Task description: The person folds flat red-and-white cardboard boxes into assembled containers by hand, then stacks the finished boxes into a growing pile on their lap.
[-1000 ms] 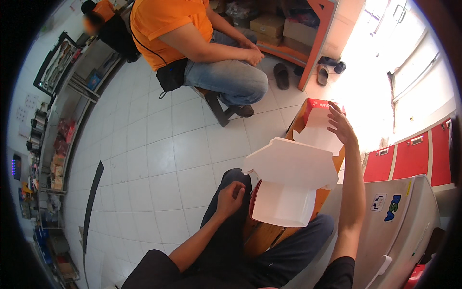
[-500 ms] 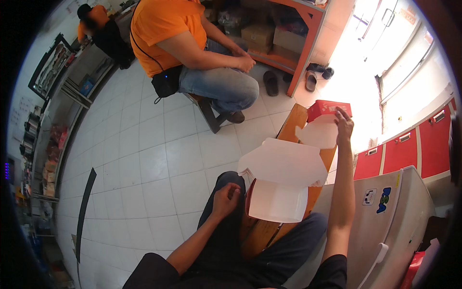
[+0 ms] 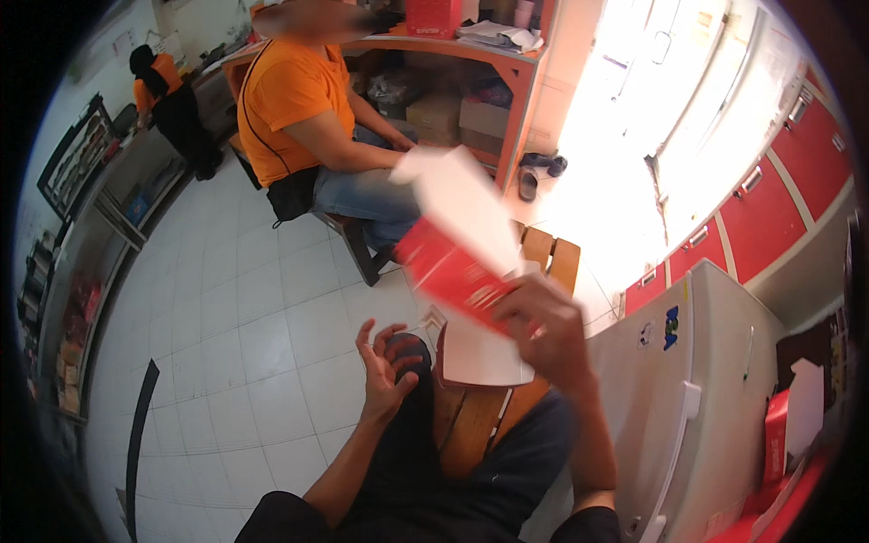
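Note:
In my right hand is a red and white cardboard box, gripped at one red corner and lifted in front of me, its white flap pointing up and away. Motion blurs it a little. My left hand hovers by my left knee with fingers spread and nothing in them. Below the raised box, an open cardboard box with a white inside lies on the slatted wooden bench between my legs. The raised box and my right hand hide part of it.
A person in an orange shirt sits across from me on a stool; another person stands at the far-left counter. To my right is a white fridge, with red box pieces beyond it. Red cabinets line the right wall.
My right hand has brought the red and white box from the bench's far end up toward me. My left hand has risen and spread its fingers. The view has shifted.

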Demonstrator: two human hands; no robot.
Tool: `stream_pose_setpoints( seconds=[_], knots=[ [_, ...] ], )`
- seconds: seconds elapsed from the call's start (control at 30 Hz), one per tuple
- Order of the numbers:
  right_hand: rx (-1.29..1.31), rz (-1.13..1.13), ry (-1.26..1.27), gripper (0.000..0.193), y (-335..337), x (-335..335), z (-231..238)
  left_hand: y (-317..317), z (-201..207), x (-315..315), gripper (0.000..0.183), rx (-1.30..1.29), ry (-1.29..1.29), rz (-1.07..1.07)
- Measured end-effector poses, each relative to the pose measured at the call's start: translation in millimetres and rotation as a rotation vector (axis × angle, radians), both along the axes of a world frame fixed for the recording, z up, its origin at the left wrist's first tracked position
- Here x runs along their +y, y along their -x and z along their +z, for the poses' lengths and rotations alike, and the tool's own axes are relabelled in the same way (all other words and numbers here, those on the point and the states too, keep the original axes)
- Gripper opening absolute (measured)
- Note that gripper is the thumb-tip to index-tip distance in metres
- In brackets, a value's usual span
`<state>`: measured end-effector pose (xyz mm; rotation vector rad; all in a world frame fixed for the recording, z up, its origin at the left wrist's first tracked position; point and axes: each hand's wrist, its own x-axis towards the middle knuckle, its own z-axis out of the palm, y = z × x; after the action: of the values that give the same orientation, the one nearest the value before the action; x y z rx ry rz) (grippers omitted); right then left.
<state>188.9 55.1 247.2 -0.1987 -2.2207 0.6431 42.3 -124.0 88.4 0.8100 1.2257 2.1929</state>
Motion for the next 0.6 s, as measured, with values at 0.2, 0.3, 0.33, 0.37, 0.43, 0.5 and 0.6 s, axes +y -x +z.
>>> stream_pose_setpoints(
  seconds=[0.2,0.3,0.33,0.37,0.43,0.5,0.6],
  knots=[
    [-0.158,0.149,-0.152,0.013,-9.4,-85.0,-4.1,-6.9,-15.4,-41.3,0.108,-0.185,0.004,-0.151],
    [-0.129,0.164,-0.169,0.015,-20.3,-92.3,-9.2,-12.0,-12.7,-50.6,0.093,-0.091,-0.061,-0.096],
    [-0.115,0.177,-0.174,0.019,-26.6,-91.3,-12.2,-16.9,-11.5,-53.8,0.086,-0.128,-0.143,-0.102],
    [-0.026,0.104,-0.023,0.027,-33.3,-93.0,-16.7,-22.2,-9.0,-57.3,0.078,-0.164,-0.225,-0.108],
    [0.154,-0.04,0.278,0.046,-50.5,-97.4,-31.2,-27.2,-5.4,-58.5,0.075,-0.169,-0.4,-0.158],
    [0.283,0.058,0.516,0.09,-56.2,-97.9,-49.7,-25.7,-5.1,-45.4,0.084,-0.077,-0.527,-0.229],
    [0.475,0.186,0.489,0.112,-45.4,-107.0,-69.4,-23.9,-22.7,-34.3,0.1,0.19,-0.523,-0.129]
  ],
)
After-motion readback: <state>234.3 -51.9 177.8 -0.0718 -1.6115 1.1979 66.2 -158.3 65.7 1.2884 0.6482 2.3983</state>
